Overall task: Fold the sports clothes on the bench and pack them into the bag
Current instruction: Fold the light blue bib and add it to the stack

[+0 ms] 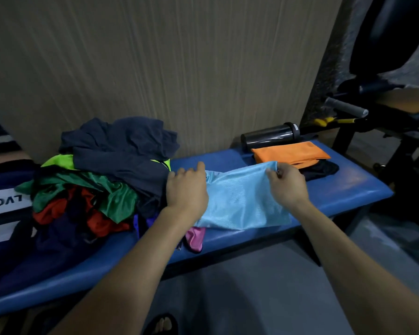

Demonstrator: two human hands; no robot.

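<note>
A light blue mesh garment lies spread on the blue padded bench. My left hand rests on its left side with the fingers at its far left edge. My right hand pinches its far right corner. To the left is a heap of clothes: a dark navy piece on top, green, red and neon yellow ones under it. A folded orange garment lies on a dark one at the bench's right end. A bag with white lettering sits at the far left.
A black bottle lies on its side behind the orange garment. A pink cloth pokes out at the bench's front edge. Gym equipment with a grey handle stands at the right. A wall runs behind the bench. My foot shows on the grey floor.
</note>
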